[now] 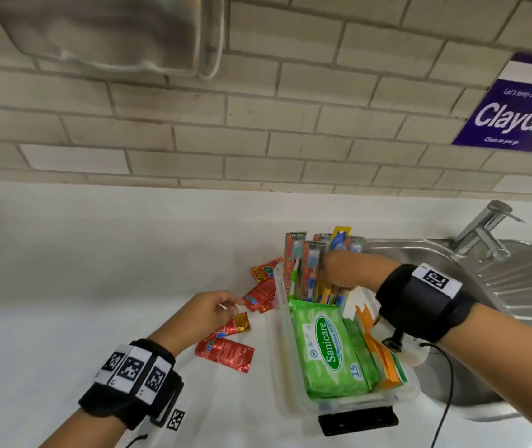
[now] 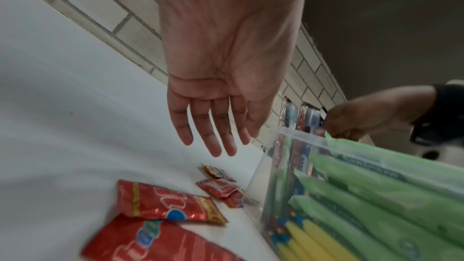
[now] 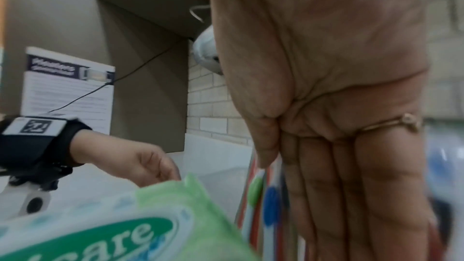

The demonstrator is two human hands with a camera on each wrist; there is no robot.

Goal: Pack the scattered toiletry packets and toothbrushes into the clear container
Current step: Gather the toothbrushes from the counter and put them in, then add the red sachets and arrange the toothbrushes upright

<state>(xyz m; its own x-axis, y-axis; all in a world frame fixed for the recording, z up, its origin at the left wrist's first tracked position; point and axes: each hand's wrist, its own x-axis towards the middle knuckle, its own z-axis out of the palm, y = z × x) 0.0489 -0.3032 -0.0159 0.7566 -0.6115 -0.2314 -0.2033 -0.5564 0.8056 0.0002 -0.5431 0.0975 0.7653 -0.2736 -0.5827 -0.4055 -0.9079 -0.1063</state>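
The clear container [image 1: 279, 318] [image 2: 326, 140] stands on the white counter beside the sink. It holds green wipes packs [image 1: 329, 347] [image 3: 125, 225], orange packets [image 1: 384, 363] and packaged toothbrushes [image 1: 306, 263] [image 3: 261, 195] upright at its far end. My right hand [image 1: 329, 279] [image 3: 351, 205] lies against the toothbrushes with straight fingers. Several red sachets [image 1: 225, 354] [image 2: 163, 203] lie left of the container, a smaller cluster [image 1: 259, 294] [image 2: 218, 186] by its far corner. Over them hovers my left hand [image 1: 232, 303] [image 2: 216, 146], fingers relaxed, holding nothing.
A steel sink [image 1: 516, 279] with a faucet [image 1: 484, 227] lies right of the container. A black block [image 1: 358, 418] sits at the container's near end. The tiled wall [image 1: 258, 124] runs behind the counter. A cable [image 1: 445, 383] hangs from my right wrist.
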